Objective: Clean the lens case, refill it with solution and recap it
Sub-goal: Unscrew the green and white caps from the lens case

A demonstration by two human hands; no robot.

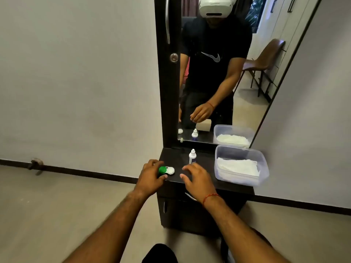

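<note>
Dark vanity top point(201, 179) below a mirror; lens case point(167, 170) sits at its left front edge, light, slick plastic, likely to skid; left hand point(150, 179) pinches the green cap point(162, 169); right hand point(197, 180) hovers spread, empty; solution bottle point(192, 156) behind.

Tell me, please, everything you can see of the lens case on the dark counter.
The lens case is a small, flat, plastic-looking piece with two round wells side by side. The left one wears a green cap, the right a white cap. It lies near the counter's front left corner. The left hand is at its green end; the right hand is apart.
</note>
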